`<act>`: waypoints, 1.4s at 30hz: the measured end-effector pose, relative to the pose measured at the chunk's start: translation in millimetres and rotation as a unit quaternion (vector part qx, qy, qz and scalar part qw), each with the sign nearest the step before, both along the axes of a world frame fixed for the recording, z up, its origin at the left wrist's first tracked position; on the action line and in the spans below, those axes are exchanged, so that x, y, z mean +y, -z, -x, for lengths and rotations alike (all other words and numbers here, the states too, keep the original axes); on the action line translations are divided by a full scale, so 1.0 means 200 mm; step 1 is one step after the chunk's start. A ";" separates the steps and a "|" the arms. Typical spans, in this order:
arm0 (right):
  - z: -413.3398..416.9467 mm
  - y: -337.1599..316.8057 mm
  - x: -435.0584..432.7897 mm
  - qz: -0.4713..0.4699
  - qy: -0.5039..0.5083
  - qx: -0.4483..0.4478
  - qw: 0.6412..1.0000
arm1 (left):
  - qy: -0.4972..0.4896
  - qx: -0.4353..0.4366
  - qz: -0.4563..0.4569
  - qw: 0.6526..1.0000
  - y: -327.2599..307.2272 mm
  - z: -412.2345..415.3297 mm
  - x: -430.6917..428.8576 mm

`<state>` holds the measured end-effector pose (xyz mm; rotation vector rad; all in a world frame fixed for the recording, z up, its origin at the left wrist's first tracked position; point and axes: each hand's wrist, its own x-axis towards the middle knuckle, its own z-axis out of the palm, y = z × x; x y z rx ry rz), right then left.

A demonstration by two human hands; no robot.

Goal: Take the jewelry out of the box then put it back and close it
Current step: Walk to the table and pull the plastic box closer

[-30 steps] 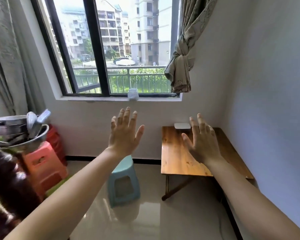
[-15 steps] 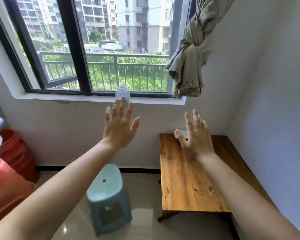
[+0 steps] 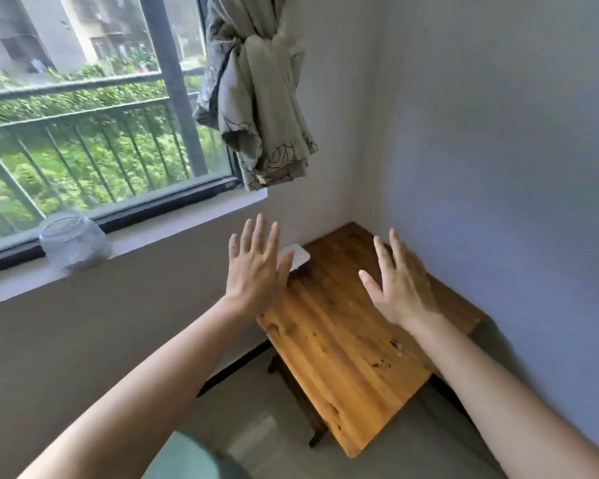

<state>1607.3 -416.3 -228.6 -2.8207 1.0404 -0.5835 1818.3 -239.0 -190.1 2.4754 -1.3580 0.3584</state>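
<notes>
A small white flat box lies shut at the far left corner of a low wooden table, against the wall. My left hand is held up with fingers spread, in front of the box's left part and partly hiding it. My right hand hovers above the table's far right side, fingers apart, holding nothing. No jewelry is visible.
A clear glass jar stands on the window sill at left. A knotted curtain hangs above the table's corner. White walls border the table behind and right. A light blue stool sits on the tiled floor at bottom.
The view has swung right and closer to the table, tilting. Both hands stay raised and spread; the left hand now overlaps the white box. The orange stools have left the view.
</notes>
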 end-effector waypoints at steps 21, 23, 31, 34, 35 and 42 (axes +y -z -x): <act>-0.68 0.48 -0.69 -0.171 0.104 0.062 0.978 | 0.063 0.058 -0.108 0.991 0.54 -0.76 -0.87; -0.74 0.49 -0.76 -0.166 0.123 0.054 0.977 | 0.078 0.064 -0.119 0.988 0.58 -0.85 -0.98; -0.92 0.71 -0.89 -0.203 0.275 0.007 0.940 | 0.182 0.133 -0.187 0.956 0.98 -1.06 -1.39; -0.97 0.88 -0.86 -0.246 0.288 0.009 0.925 | 0.200 0.151 -0.201 0.947 1.15 -1.06 -1.44; -0.98 0.94 -0.86 -0.253 0.287 0.005 0.924 | 0.198 0.159 -0.199 0.947 1.20 -1.06 -1.44; -1.17 1.53 -0.81 -0.309 0.240 -0.103 0.914 | 0.145 0.173 -0.152 0.962 1.73 -1.11 -1.28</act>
